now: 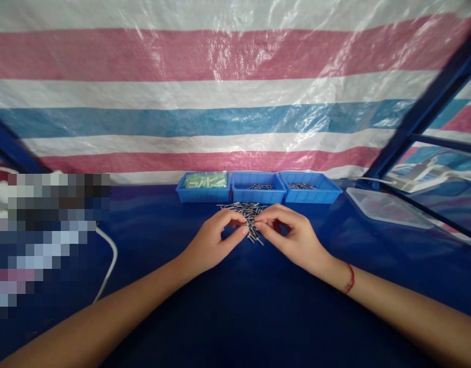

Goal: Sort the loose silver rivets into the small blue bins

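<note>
A loose pile of small grey metal pins (246, 210) lies on the dark blue table cover (235, 306), just in front of three blue bins. My left hand (212, 240) and my right hand (292, 232) meet at the near edge of the pile. Both have fingers curled into a pinch on pins from the pile. A red string bracelet (350, 278) circles my right wrist.
Three blue plastic bins stand in a row at the back: the left bin (204, 187) holds pale green parts, the middle bin (258, 188) and right bin (310, 187) hold grey pins. A clear tray (386, 207) lies right, a white cable (109, 260) left. A striped tarp hangs behind.
</note>
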Demonstrator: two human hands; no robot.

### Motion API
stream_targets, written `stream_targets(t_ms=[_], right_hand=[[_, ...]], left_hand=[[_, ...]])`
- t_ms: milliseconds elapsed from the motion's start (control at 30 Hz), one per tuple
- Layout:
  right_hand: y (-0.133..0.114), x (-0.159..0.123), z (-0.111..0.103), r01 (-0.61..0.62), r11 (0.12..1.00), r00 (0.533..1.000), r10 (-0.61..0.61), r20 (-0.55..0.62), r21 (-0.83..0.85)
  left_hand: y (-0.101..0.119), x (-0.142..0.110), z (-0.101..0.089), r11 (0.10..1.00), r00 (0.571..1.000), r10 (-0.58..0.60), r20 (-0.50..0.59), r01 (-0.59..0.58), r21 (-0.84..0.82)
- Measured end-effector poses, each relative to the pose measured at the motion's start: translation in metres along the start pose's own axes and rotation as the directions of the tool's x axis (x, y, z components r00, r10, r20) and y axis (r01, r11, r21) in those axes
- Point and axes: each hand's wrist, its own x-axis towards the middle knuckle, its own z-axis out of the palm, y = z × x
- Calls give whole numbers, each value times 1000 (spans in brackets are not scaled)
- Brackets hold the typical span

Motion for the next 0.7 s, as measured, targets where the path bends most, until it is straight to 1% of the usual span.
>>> stream_targets(t_ms=[167, 300, 533, 700], right_hand=[[1, -1, 1, 26, 1000, 999, -27, 32, 15], [2, -2, 0, 57, 998, 998, -57, 37, -7], [4, -1, -1, 74, 996, 994, -69, 82, -55], [8, -1, -1, 90, 991, 987, -76, 139, -96]], left_hand=[[0, 0, -1, 999, 999, 45, 19, -44, -14], [-1, 1, -2, 998, 998, 59, 8, -59, -13], [-2, -1, 0, 998, 997, 58, -56, -58, 5], [-3, -1, -1, 997, 993, 83, -83, -83, 3]])
